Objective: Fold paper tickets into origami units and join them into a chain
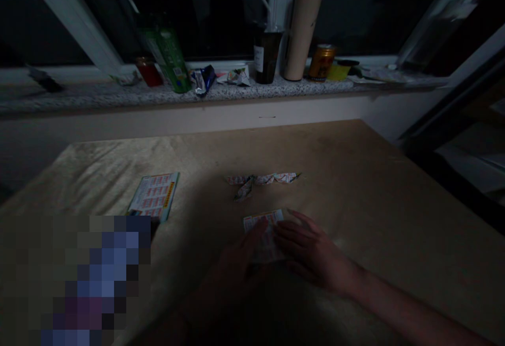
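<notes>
A printed paper sheet [270,246] with rows of red text lies on the table in front of me. My left hand [236,256], dim and slightly blurred, rests at its left side with a finger stretched over the paper. From the right, my right hand [311,246] lays its extended fingers on the sheet's right edge. Just beyond are twisted strips of folded printed paper [264,179], with one short piece angled toward me. Off to the left, a stack of similar printed sheets [155,193] lies flat. Shadow hides the lower parts of both hands.
Behind the cloth-covered table [347,177] runs a speckled windowsill [224,93]. On it stand a green bottle [171,62], a dark drink cup [266,57], a tall flask [303,25], an orange can [321,62] and crumpled wrappers [203,79]. The lower left is pixelated.
</notes>
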{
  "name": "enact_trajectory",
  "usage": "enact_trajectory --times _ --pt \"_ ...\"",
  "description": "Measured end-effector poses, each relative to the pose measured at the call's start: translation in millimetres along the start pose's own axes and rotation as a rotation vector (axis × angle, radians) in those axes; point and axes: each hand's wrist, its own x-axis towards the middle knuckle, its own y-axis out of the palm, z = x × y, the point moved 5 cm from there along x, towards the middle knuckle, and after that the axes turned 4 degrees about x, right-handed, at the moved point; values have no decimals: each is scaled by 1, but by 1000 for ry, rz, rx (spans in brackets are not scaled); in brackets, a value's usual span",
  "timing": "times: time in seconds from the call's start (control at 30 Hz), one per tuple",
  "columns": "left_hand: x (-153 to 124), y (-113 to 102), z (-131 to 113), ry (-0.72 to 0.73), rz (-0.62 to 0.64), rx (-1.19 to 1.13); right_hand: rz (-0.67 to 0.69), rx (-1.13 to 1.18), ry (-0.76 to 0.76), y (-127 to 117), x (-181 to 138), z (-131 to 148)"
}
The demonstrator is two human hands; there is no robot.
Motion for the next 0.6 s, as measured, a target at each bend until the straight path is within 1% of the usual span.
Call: enact_trajectory --times 0.1,0.2,0.27,0.37,0.47,0.5,0.57,0.6 --pt "3 -2 7 -134 -140 -201 -98 67 51 -3 8 -4" --pt "8 -3 15 -216 -201 -323 -229 132 93 -6 14 -11" --pt "10 -5 20 -229 -230 -326 -290 160 126 -6 18 -17" --pt "10 -9 19 -165 -299 -170 -339 186 192 -3 22 -26" --pt "5 -9 4 -12 -340 161 -339 180 232 -1 25 -31" --pt "3 -6 -4 63 -342 280 -331 172 233 0 26 -31" --pt "-2 4 -20 204 -299 472 -320 159 228 1 28 -32" --pt "-4 10 -25 243 -264 534 -318 154 225 2 29 -33"
